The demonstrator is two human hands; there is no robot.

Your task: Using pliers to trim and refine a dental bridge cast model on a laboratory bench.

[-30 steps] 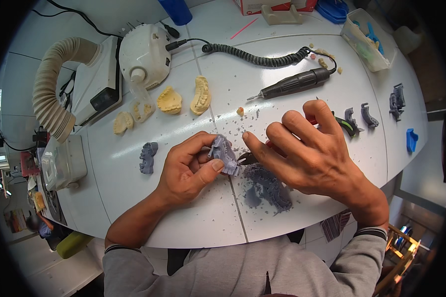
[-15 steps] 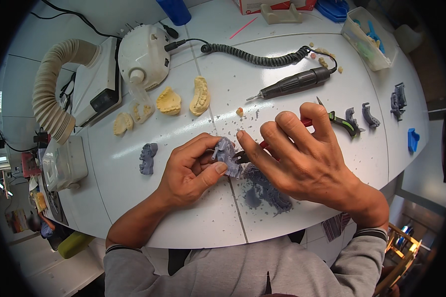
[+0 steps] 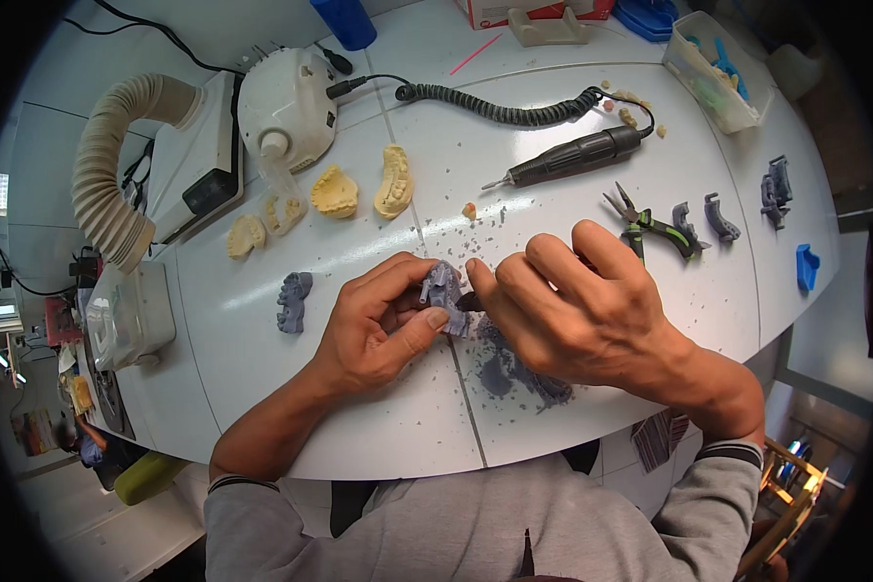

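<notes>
My left hand (image 3: 373, 315) grips a grey-purple dental model (image 3: 443, 299) between thumb and fingers, over the middle of the table. My right hand (image 3: 587, 306) is closed around cutting pliers, and the dark jaws of the pliers (image 3: 468, 302) touch the model's right side. Their handles are now hidden by the hand. Beneath the right hand lies a pile of grey scraps and powder (image 3: 500, 373), with another grey model piece (image 3: 551, 388) partly covered. Small grey bits are scattered around both hands.
Beyond the hands lie a black rotary handpiece (image 3: 577, 158), green-and-black needle-nose pliers (image 3: 655, 228) and yellow plaster models (image 3: 394, 184). More grey models (image 3: 294, 301) rest to the left and right. A white control unit (image 3: 286, 107) and a ribbed hose (image 3: 112, 165) stand at the far left.
The right hand has lowered and turned slightly, hiding the red pliers handles and uncovering more of the needle-nose pliers. The left hand still holds the model, shifted slightly.
</notes>
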